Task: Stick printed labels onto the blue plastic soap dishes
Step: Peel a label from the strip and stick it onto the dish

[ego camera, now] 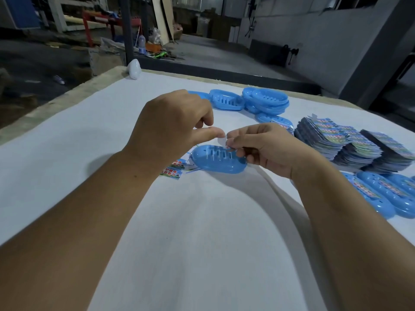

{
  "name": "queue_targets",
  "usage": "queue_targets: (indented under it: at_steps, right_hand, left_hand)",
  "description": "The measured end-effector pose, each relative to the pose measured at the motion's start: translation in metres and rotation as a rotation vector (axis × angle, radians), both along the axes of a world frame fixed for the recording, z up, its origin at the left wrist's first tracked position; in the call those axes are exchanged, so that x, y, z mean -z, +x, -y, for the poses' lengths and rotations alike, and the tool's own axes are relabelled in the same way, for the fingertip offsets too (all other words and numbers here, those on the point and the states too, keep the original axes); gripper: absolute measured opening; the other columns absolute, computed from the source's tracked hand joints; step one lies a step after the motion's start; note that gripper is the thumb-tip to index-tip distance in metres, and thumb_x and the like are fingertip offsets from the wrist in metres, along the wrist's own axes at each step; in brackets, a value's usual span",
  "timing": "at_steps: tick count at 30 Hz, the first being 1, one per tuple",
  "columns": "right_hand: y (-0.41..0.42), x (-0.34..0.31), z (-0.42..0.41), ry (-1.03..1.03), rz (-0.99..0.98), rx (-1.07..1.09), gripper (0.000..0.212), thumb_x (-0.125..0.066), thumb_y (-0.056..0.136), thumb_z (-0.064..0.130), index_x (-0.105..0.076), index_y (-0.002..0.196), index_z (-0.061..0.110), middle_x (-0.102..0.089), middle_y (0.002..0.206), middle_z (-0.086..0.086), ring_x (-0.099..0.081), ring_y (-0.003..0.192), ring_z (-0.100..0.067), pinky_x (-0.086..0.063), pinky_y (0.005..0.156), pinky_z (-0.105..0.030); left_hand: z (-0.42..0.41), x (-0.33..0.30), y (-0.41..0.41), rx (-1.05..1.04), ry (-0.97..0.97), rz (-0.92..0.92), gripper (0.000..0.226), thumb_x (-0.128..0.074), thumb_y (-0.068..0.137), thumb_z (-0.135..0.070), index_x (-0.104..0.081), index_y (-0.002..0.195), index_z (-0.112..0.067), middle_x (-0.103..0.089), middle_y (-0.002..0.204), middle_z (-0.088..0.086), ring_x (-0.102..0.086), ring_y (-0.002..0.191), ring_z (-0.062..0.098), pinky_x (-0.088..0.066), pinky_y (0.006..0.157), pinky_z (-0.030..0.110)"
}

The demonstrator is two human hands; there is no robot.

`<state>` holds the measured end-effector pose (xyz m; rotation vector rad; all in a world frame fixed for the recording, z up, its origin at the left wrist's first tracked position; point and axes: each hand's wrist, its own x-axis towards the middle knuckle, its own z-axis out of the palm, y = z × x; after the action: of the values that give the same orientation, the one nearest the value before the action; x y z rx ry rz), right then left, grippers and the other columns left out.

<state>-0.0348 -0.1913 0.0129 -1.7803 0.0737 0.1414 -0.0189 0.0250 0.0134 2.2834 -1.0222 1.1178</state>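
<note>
**Label held over the slotted dish**

Both forearms reach out across the white table cover (67,131). My left hand (173,129) and right hand (267,149) meet fingertip to fingertip, pinching a small label (223,141) between them (mostly hidden by my fingers). Directly below the pinch lies a blue soap dish (215,159), slots up, its right end by my right fingers. Loose labels (171,171) lie left of it. Label stacks (350,144) sit right; unlabelled dishes (265,101) behind, labelled dishes (386,194) near right.
</note>
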Motion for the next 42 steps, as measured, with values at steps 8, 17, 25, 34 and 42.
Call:
queue_targets:
  at_steps: [8, 17, 25, 34, 42]
  right_hand:
    - [-0.001, -0.001, 0.005, 0.055, 0.003, 0.069, 0.017, -0.081, 0.081, 0.006, -0.075, 0.096, 0.011, -0.077, 0.08, -0.003, -0.063, 0.055, -0.005, -0.046, 0.045, -0.016]
    - [-0.002, 0.0, 0.011, 0.067, -0.037, 0.109, 0.021, -0.084, 0.078, 0.012, -0.078, 0.096, 0.019, -0.08, 0.09, 0.0, -0.066, 0.058, -0.004, -0.032, 0.036, -0.013]
    - [-0.001, 0.002, 0.007, 0.051, 0.036, 0.185, 0.026, -0.086, 0.075, 0.012, -0.077, 0.099, 0.016, -0.08, 0.089, -0.002, -0.065, 0.055, -0.005, -0.035, 0.038, -0.014]
    - [-0.003, 0.002, 0.002, 0.009, 0.071, 0.189, 0.028, -0.088, 0.075, 0.013, -0.076, 0.1, 0.016, -0.08, 0.084, -0.001, -0.066, 0.056, -0.004, -0.037, 0.038, -0.015]
    - [-0.007, 0.0, -0.001, -0.083, 0.063, 0.169, 0.03, -0.088, 0.076, 0.023, -0.076, 0.103, 0.019, -0.08, 0.084, 0.001, -0.067, 0.06, -0.004, -0.04, 0.04, -0.015]
  left_hand:
    - [-0.005, 0.002, 0.004, -0.017, 0.03, -0.064, 0.037, -0.08, 0.079, -0.048, -0.072, 0.081, -0.012, -0.069, 0.072, 0.002, -0.056, 0.069, 0.019, -0.039, 0.059, 0.029]
    - [-0.003, 0.006, 0.007, -0.185, 0.078, -0.258, 0.024, -0.079, 0.079, -0.049, -0.066, 0.08, -0.029, -0.063, 0.073, -0.012, -0.053, 0.072, 0.013, -0.03, 0.058, 0.027]
    - [0.009, 0.01, 0.005, -0.165, -0.446, -0.798, 0.036, -0.064, 0.092, -0.049, -0.076, 0.073, -0.021, -0.067, 0.059, -0.017, -0.059, 0.06, -0.007, -0.038, 0.057, 0.021]
    - [0.017, 0.013, 0.001, -0.157, -0.488, -0.943, 0.031, -0.074, 0.083, -0.044, -0.077, 0.072, -0.016, -0.072, 0.073, 0.002, -0.057, 0.056, 0.009, -0.046, 0.053, 0.023]
    - [0.02, 0.019, 0.006, -0.172, -0.486, -0.957, 0.028, -0.07, 0.079, -0.037, -0.075, 0.076, -0.009, -0.066, 0.071, 0.013, -0.045, 0.044, 0.008, -0.041, 0.052, 0.024]
